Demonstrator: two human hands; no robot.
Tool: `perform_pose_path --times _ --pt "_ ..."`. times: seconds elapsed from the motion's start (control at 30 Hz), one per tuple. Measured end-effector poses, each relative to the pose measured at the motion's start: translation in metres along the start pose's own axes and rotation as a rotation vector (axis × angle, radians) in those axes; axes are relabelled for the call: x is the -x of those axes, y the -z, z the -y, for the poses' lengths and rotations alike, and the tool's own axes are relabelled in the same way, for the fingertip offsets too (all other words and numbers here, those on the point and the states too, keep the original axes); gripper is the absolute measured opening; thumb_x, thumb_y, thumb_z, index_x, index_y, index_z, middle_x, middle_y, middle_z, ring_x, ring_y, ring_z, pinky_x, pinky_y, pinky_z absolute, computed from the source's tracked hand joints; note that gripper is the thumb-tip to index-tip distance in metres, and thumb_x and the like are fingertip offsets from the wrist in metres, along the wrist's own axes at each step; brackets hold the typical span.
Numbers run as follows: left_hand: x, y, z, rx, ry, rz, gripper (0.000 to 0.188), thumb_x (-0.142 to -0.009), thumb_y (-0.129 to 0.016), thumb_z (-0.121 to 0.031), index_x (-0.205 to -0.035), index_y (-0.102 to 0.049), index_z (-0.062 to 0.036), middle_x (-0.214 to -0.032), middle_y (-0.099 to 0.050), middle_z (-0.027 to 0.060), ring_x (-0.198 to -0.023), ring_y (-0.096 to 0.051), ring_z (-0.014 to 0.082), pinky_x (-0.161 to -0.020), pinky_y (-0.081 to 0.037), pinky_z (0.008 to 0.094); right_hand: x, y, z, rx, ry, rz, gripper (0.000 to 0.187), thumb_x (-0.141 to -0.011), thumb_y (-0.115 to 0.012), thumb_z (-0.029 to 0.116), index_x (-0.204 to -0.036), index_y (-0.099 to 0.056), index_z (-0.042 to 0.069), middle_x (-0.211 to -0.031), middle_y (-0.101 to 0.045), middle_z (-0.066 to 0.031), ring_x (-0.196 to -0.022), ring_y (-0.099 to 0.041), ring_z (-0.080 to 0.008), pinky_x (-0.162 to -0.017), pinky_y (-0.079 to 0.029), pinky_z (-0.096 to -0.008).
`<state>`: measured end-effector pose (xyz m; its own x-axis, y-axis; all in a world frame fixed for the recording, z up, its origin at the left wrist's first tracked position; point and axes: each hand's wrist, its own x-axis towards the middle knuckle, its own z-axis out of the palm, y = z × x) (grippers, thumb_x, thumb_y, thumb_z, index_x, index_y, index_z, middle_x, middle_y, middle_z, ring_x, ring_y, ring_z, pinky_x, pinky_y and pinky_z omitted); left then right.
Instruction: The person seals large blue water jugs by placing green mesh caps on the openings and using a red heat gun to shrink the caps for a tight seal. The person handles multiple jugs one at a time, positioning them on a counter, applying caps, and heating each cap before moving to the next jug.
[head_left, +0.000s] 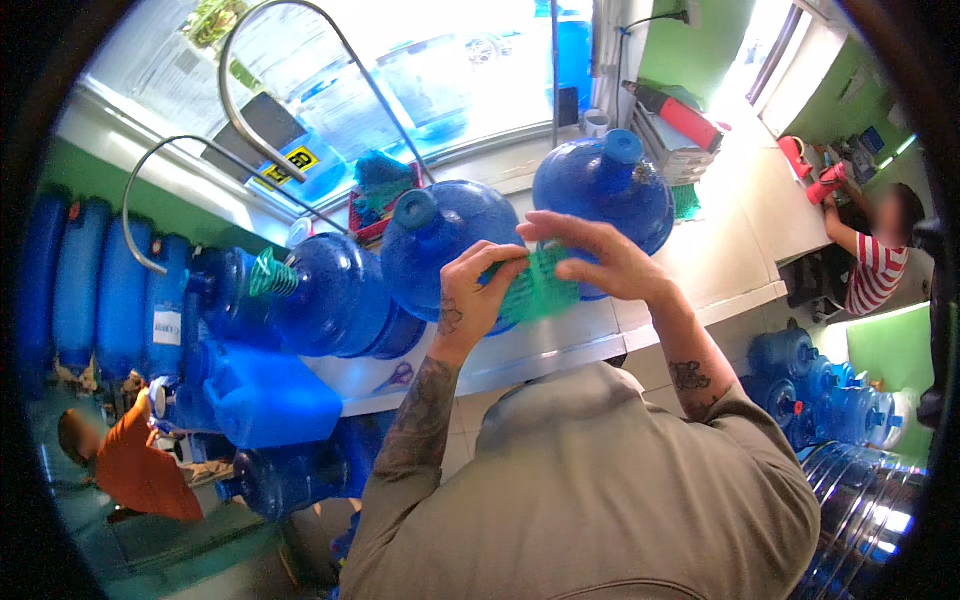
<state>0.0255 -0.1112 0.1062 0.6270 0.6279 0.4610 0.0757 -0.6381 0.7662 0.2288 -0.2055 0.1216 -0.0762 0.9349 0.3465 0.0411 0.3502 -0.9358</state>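
Observation:
Between my hands is a green see-through plastic cap seal (pixel 545 290), partly blurred. My left hand (pixel 478 290) is closed, pinching its left edge between thumb and fingers. On the other side, my right hand (pixel 605 262) has its thumb and fingers apart; the thumb lies against the seal. Behind the hands, a large blue water jug (pixel 455 225) with a blue cap stands on the counter. Another capped blue jug (pixel 600 185) is at the back right. To the left, a jug (pixel 335 290) lies tilted, with a similar green seal (pixel 270 273) around its neck.
A red basket (pixel 365 215) of green seals sits by the window. Purple-handled scissors (pixel 397 377) lie on the white counter (pixel 730 225). A red-and-black heat gun (pixel 685 115) rests at the back right. Curved metal pipes (pixel 228 70) rise at left. Two people work at either side.

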Motion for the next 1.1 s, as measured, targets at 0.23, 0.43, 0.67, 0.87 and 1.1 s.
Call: perform_pose_path --times 0.23,0.43,0.67,0.87,1.1 --pt "0.011 0.044 0.026 0.247 0.049 -0.094 0.012 -0.088 -0.072 -0.007 -0.096 -0.066 -0.0014 -0.091 -0.067 0.0033 -0.085 -0.062 0.0111 -0.079 -0.049 0.0238 -0.046 -0.033 -0.018 -0.043 -0.107 0.156 0.046 -0.095 -0.065 0.011 -0.14 -0.055 0.007 -0.097 -0.061 0.0009 -0.095 -0.055 -0.0065 -0.085 -0.046 -0.0234" --pt "0.008 0.071 0.055 0.731 0.351 -0.18 0.019 -0.1 -0.06 -0.017 -0.11 -0.063 -0.0019 -0.102 -0.063 0.0029 -0.092 -0.061 0.009 -0.08 -0.05 0.0227 -0.082 -0.042 -0.044 -0.292 -0.103 -0.018 0.05 -0.096 -0.065 0.017 -0.143 -0.051 0.007 -0.1 -0.061 -0.0002 -0.095 -0.056 -0.0079 -0.088 -0.046 -0.0245" --pt "0.007 0.073 0.073 0.55 0.221 -0.283 0.039 -0.097 -0.06 -0.01 -0.135 -0.058 -0.0015 -0.12 -0.057 0.0071 -0.105 -0.06 0.0171 -0.093 -0.052 0.0318 -0.112 -0.054 -0.079 -0.17 -0.039 0.026 0.037 -0.092 -0.066 0.012 -0.129 -0.062 0.006 -0.125 -0.061 -0.0079 -0.122 -0.055 -0.0209 -0.108 -0.041 -0.0334" --pt "0.002 0.072 0.103 0.097 0.145 -0.275 0.052 -0.09 -0.074 -0.011 -0.14 -0.058 -0.0118 -0.117 -0.058 0.005 -0.098 -0.06 0.0151 -0.089 -0.05 0.0295 -0.129 -0.057 -0.09 0.285 0.085 -0.034 0.048 -0.089 -0.072 0.026 -0.135 -0.062 0.014 -0.134 -0.056 -0.0136 -0.125 -0.054 -0.0267 -0.109 -0.041 -0.0375" --pt "-0.029 0.085 0.112 0.136 0.105 -0.089 0.063 -0.083 -0.082 -0.026 -0.136 -0.057 -0.0028 -0.137 -0.059 0.0105 -0.121 -0.057 0.02 -0.101 -0.046 0.036 -0.124 -0.026 -0.096 0.736 0.137 0.087 0.038 -0.091 -0.07 0.032 -0.123 -0.068 0.01 -0.131 -0.059 -0.0152 -0.121 -0.057 -0.0341 -0.106 -0.045 -0.0436"
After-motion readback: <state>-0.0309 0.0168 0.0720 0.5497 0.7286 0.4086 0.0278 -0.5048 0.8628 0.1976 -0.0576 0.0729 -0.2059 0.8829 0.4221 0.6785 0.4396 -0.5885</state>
